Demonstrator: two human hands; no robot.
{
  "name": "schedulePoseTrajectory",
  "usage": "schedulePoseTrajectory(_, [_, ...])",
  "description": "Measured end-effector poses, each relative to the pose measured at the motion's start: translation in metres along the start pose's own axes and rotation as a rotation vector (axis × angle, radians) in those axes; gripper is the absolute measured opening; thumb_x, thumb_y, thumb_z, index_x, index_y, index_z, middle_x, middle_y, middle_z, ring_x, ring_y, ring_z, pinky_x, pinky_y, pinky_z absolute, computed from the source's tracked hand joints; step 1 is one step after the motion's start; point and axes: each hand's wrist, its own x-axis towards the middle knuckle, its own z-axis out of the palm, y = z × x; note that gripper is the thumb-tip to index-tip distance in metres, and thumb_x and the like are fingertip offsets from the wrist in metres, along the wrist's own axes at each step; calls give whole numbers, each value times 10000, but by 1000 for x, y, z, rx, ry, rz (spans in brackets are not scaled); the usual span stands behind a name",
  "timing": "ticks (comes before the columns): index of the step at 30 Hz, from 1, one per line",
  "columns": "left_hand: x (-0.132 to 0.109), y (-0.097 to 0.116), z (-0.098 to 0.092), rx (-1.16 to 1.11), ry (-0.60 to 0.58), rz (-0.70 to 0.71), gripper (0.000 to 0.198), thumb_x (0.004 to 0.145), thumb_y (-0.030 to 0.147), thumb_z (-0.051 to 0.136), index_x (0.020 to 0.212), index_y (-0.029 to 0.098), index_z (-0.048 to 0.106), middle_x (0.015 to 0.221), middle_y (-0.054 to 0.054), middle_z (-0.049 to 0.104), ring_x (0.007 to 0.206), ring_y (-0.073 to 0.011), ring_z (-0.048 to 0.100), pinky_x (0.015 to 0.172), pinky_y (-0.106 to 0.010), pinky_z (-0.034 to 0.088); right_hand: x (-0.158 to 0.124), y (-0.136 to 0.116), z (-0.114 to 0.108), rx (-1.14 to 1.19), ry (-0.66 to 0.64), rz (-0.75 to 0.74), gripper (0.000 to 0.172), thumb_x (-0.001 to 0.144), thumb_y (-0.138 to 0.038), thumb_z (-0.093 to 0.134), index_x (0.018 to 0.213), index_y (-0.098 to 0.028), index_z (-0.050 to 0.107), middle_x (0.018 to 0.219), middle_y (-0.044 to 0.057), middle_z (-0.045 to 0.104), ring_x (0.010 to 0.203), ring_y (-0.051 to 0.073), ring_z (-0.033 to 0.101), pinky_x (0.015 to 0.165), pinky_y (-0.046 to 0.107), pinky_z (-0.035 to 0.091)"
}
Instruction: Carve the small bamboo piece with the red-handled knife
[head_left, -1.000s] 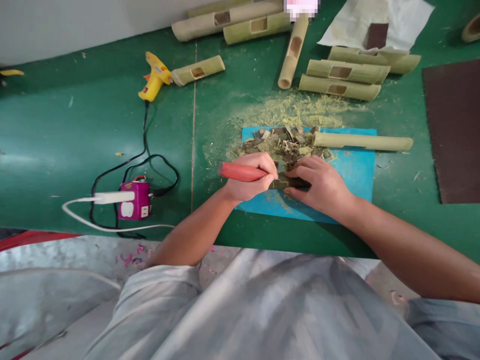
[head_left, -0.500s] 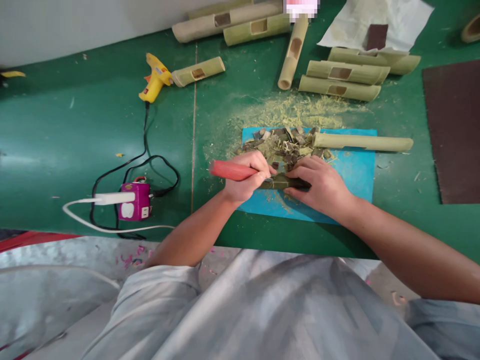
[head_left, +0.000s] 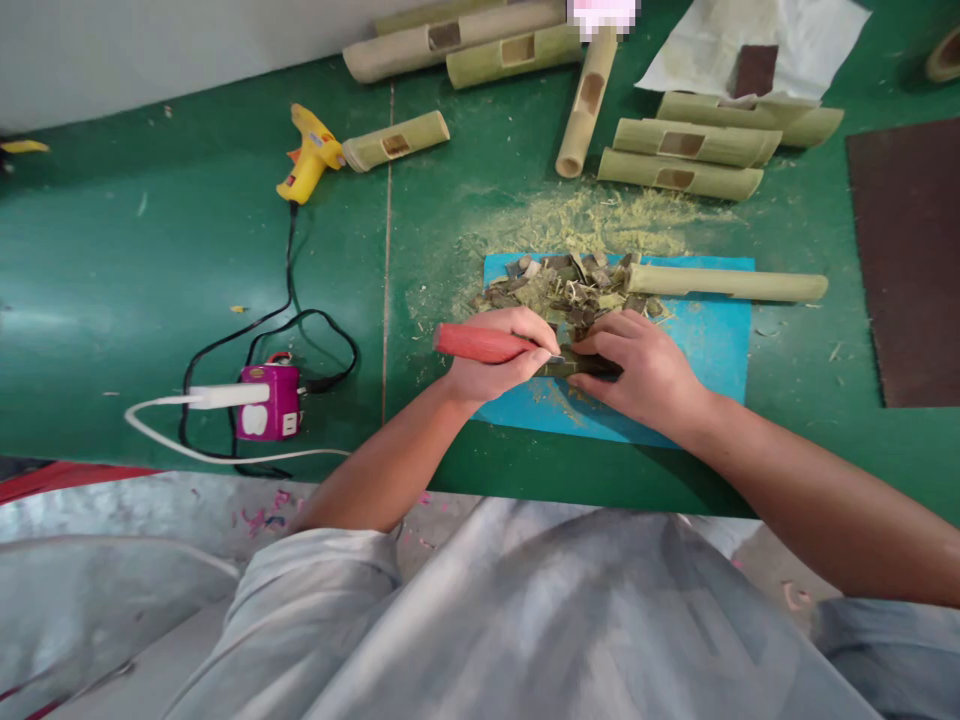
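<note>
My left hand [head_left: 506, 355] is closed round a carving knife with a thick red handle [head_left: 480, 343]; a bit of its metal blade shows past my fingers. The blade meets a dark green-brown piece of bamboo [head_left: 559, 369] lying across the blue sheet [head_left: 697, 345]. With thumb and fingers on either side, my right hand [head_left: 637, 362] grips the bamboo's right end, which is partly hidden under it. Just beyond both hands lies a heap of dark chips and shavings [head_left: 577, 285]. A pale bamboo tube [head_left: 727, 282] rests on the sheet's far right part.
A yellow glue gun [head_left: 311, 155] and a purple power adapter [head_left: 270, 405] with cords lie left on the green table [head_left: 435, 220]. Several notched bamboo tubes [head_left: 679, 143] lie at the back, near white paper [head_left: 697, 45]. A dark brown sheet [head_left: 907, 260] is at right.
My left hand and the red-handled knife have shifted slightly right along the bamboo, toward my right hand. My right hand stays in place on the bamboo.
</note>
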Motion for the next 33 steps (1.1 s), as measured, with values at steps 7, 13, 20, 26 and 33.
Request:
schedulePoseTrajectory(7, [0, 5, -2, 58, -77, -67, 205, 917, 404, 837, 892, 201, 841, 889, -54, 859, 811, -150, 809, 763, -226, 630, -1, 1, 0, -15, -13, -24, 143, 913, -316, 807, 1018, -218, 810, 1018, 121, 764, 958, 313, 677, 855, 480, 571])
schedulePoseTrajectory(13, [-1, 0, -2, 26, -97, -80, 231, 911, 432, 855, 908, 202, 836, 909, -62, 862, 822, -156, 814, 760, -235, 634, 0, 0, -1, -27, -13, -34, 141, 934, -319, 791, 1026, -213, 811, 1018, 122, 770, 954, 310, 683, 852, 479, 579])
schedulePoseTrajectory(20, [1, 1, 0, -47, -93, 21, 77, 886, 252, 868, 912, 205, 814, 913, -39, 859, 850, -143, 821, 811, -228, 654, 0, 0, -1, -25, -23, -33, 140, 937, -317, 790, 1029, -214, 810, 1016, 118, 766, 954, 302, 676, 857, 468, 576])
schedulePoseTrajectory(26, [5, 6, 1, 15, -98, 130, 102, 896, 133, 774, 827, 193, 731, 839, -11, 818, 800, -120, 794, 766, -217, 637, -1, 2, 0, -19, -24, -24, 161, 914, -329, 812, 1025, -213, 809, 1039, 124, 764, 972, 314, 678, 862, 475, 577])
schedulePoseTrajectory(33, [4, 6, 2, -22, -29, 117, 207, 940, 203, 731, 750, 195, 649, 750, 13, 745, 692, -98, 713, 646, -226, 562, -1, 2, 0, -17, 0, -48, 165, 918, -319, 813, 1030, -198, 811, 1036, 132, 771, 963, 317, 690, 847, 473, 587])
